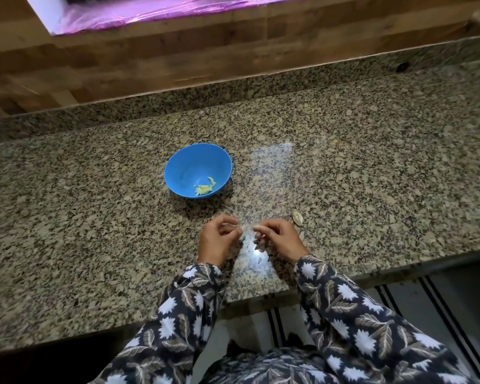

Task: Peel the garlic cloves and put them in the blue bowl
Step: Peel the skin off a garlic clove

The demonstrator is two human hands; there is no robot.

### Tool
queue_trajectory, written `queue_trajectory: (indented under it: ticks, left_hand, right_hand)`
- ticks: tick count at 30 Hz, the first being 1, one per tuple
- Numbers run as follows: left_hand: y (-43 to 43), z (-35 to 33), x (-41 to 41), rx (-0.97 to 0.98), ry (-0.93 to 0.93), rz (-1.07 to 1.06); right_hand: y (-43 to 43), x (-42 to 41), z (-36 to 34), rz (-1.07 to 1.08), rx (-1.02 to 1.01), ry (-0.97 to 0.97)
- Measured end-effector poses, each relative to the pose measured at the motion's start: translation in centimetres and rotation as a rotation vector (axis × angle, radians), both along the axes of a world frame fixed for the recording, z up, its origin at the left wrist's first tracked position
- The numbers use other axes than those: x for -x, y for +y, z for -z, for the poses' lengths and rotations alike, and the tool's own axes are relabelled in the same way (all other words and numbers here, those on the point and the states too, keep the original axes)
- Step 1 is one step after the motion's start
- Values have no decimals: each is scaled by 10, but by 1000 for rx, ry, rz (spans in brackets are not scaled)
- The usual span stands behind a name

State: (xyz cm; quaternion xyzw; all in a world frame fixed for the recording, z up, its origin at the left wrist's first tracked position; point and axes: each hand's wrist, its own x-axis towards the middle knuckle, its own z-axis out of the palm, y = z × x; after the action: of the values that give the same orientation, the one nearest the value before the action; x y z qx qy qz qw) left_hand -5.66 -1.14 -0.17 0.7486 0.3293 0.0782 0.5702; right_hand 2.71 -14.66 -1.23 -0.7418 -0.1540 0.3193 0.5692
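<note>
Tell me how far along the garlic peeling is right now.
Done: a few peeled pieces lie in the blue bowl. In hand: the right hand pinches a clove while the left hand seems to pull its skin away, above the counter. Left: finish this clove, drop it in, then deal with the piece lying right of the hands, which may be an unpeeled clove or just husk.

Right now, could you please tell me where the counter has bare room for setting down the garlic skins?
The counter is bare left of the blue bowl and the left hand, and again right of the loose garlic piece. It is tight between the bowl and the hands, where the right hand holds a clove.
</note>
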Motion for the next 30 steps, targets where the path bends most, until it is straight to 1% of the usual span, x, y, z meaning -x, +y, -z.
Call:
queue_trajectory:
  ticks: [2, 4, 8, 12, 15, 18, 22, 26, 30]
  left_hand:
    - [-4, -2, 0, -56, -48, 34]
    - [-9, -4, -2, -61, -84, 92]
    - [-10, -4, -4, -65, -40, 57]
    - [-12, -5, -2, -39, -61, 125]
    - [-12, -4, -2, 18, -42, 78]
    - [-11, -2, -1, 95, -60, 20]
    - [-9, 1, 3, 183, -60, -23]
    - [-9, -1, 6, 268, -79, 7]
    - [-12, -2, 5, 270, -78, 1]
  right_hand:
    - [0, 1, 2, -38, 19, -11]
    - [0, 1, 3, -73, 48, -47]
    - [1, 3, 6, -84, 69, -69]
    - [-2, 4, 7, -66, 68, -80]
    - [-2, 6, 5, -45, 9, -4]
    - [-4, 10, 3, 14, -42, 160]
    - [-4, 12, 1, 74, -103, 304]
    - [-5, 12, -1, 72, -133, 338]
    - [-5, 12, -1, 78, -125, 342]
